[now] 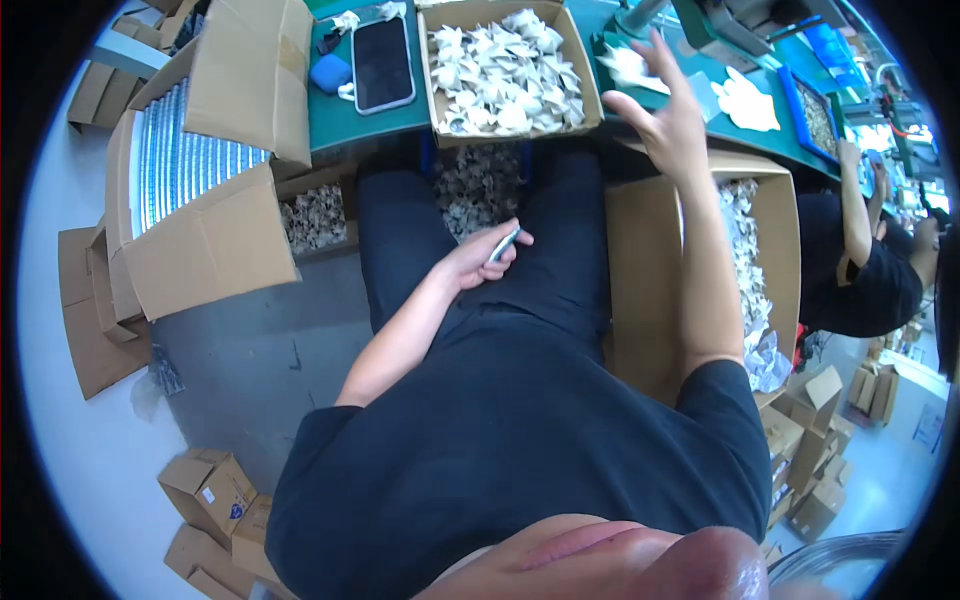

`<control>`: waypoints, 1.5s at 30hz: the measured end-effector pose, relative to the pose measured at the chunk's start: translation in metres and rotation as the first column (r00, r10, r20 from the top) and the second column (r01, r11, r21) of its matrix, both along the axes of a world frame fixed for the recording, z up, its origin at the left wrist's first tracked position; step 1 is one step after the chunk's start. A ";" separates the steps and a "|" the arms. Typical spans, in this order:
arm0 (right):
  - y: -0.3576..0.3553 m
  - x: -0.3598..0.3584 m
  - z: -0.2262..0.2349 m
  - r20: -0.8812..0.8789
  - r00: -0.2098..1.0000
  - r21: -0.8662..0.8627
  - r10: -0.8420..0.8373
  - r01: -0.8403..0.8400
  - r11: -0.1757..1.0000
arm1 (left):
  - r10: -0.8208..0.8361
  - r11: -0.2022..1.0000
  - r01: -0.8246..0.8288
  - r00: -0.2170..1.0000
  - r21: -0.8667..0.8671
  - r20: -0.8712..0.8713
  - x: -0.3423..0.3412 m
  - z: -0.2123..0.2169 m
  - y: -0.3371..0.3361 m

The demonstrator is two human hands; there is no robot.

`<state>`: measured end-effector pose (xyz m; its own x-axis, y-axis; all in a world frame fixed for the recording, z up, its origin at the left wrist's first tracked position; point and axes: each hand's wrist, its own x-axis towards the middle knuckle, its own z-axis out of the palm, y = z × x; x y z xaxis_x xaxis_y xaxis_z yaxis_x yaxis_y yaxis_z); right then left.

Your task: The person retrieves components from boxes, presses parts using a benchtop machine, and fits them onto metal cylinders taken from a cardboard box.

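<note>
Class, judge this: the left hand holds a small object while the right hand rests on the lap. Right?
Not quite: the head view shows the right hand raised, not resting. The left hand does hold a small object.

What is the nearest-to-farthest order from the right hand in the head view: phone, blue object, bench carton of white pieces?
From the right hand:
1. Bench carton, just to its left.
2. Phone, past the carton's left side.
3. Blue object, left of the phone.
</note>
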<state>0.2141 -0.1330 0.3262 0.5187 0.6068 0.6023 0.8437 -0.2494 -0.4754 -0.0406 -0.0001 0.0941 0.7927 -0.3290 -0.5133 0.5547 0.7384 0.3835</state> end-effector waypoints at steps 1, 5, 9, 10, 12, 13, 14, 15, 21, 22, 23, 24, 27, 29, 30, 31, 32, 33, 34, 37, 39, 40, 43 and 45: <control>0.002 -0.007 0.007 -0.006 1.000 -0.004 -0.009 0.009 1.000 | -0.009 1.000 0.009 1.000 -0.004 -0.006 0.001 0.009 -0.002; -0.002 -0.031 0.011 0.088 0.990 -0.114 0.109 -0.099 0.989 | 0.046 0.999 -0.041 0.979 -0.032 0.197 0.011 0.051 0.011; -0.024 -0.072 -0.004 -0.324 0.849 -0.207 0.417 -0.493 0.845 | -0.036 0.997 0.058 0.912 -0.042 0.410 0.014 0.095 0.015; -0.024 -0.079 -0.004 -0.480 0.723 -0.273 0.497 -0.662 0.698 | -0.071 0.997 0.074 0.889 0.011 0.452 0.017 0.104 0.015; -0.028 -0.077 -0.012 -0.579 0.679 -0.223 0.451 -0.665 0.713 | -0.158 0.987 0.110 0.832 0.121 0.533 0.027 0.117 0.018; -0.030 -0.074 -0.018 -0.669 0.618 -0.169 0.413 -0.668 0.725 | -0.168 0.985 0.122 0.830 0.121 0.531 0.031 0.122 0.018; -0.031 -0.071 -0.021 -0.750 0.545 -0.113 0.375 -0.665 0.739 | -0.163 0.984 0.099 0.839 0.149 0.520 0.034 0.126 0.017; -0.032 -0.066 -0.023 -0.751 0.548 -0.112 0.369 -0.656 0.746 | -0.156 0.981 0.074 0.847 0.178 0.509 0.036 0.129 0.016; -0.040 0.029 -0.022 -0.198 0.973 -0.039 -0.116 0.110 0.993 | -0.185 0.968 0.077 0.859 0.237 0.477 0.044 0.114 0.007; -0.043 0.055 -0.023 0.002 0.965 -0.004 -0.261 0.261 0.965 | -0.188 0.969 0.094 0.885 0.230 0.427 0.042 0.104 0.004; -0.038 0.066 -0.016 -0.082 0.944 -0.116 -0.321 0.310 0.944 | -0.191 0.968 0.111 0.907 0.225 0.376 0.039 0.094 0.002; -0.032 0.073 -0.011 -0.161 0.908 -0.228 -0.388 0.348 0.909 | -0.197 0.967 0.130 0.925 0.218 0.324 0.036 0.084 0.000; -0.021 0.074 -0.008 -0.211 0.881 -0.299 -0.423 0.354 0.886 | -0.180 0.957 0.128 0.966 0.259 0.187 0.018 0.062 -0.002; -0.022 0.097 -0.022 -0.211 0.904 -0.285 -0.372 0.307 0.908 | -0.198 0.896 0.137 0.975 0.422 0.104 0.006 0.047 -0.003; -0.022 0.109 -0.035 -0.203 0.931 -0.248 -0.303 0.250 0.936 | -0.239 0.895 0.175 0.965 0.411 0.109 0.004 0.045 -0.004; -0.019 0.110 -0.034 -0.191 0.930 -0.260 -0.314 0.261 0.930 | -0.221 0.890 0.189 0.975 0.415 0.030 -0.001 0.045 -0.003; -0.023 0.111 -0.030 -0.180 0.929 -0.270 -0.323 0.269 0.924 | -0.200 0.884 0.202 0.979 0.422 -0.050 -0.001 0.043 -0.006; -0.029 0.111 -0.031 -0.182 0.925 -0.271 -0.334 0.280 0.921 | -0.212 0.882 0.214 0.976 0.421 -0.052 0.002 0.042 -0.009; -0.034 0.110 -0.031 -0.194 0.948 -0.204 -0.253 0.213 0.956 | -0.251 0.848 0.248 0.966 0.468 -0.059 0.006 0.041 -0.012; -0.047 0.113 -0.038 -0.168 0.980 -0.065 -0.109 0.099 0.993 | -0.313 0.769 0.302 0.946 0.563 -0.080 0.014 0.036 -0.018; -0.082 0.115 -0.057 -0.131 0.944 0.061 -0.302 0.312 0.948 | -0.357 0.694 0.299 0.933 0.655 -0.048 0.016 0.033 -0.018; -0.106 0.105 -0.064 -0.134 0.861 0.277 -0.491 0.508 0.816 | -0.378 0.655 0.291 0.925 0.697 -0.030 0.019 0.029 -0.018; -0.212 0.147 -0.127 -0.026 0.724 0.411 -0.689 0.636 0.653 | -0.321 0.683 0.314 0.940 0.660 -0.116 0.010 0.016 -0.011; -0.237 0.151 -0.151 -0.334 0.696 0.252 -0.636 0.716 0.651 | -0.269 0.702 0.313 0.948 0.639 -0.168 0.000 0.007 -0.006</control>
<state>0.3647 -0.3704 0.1749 0.8302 -0.1840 0.5263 0.3811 -0.5017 -0.7766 -0.0407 -0.0057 0.1012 0.6765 -0.1064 -0.7287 0.7363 0.1166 0.6665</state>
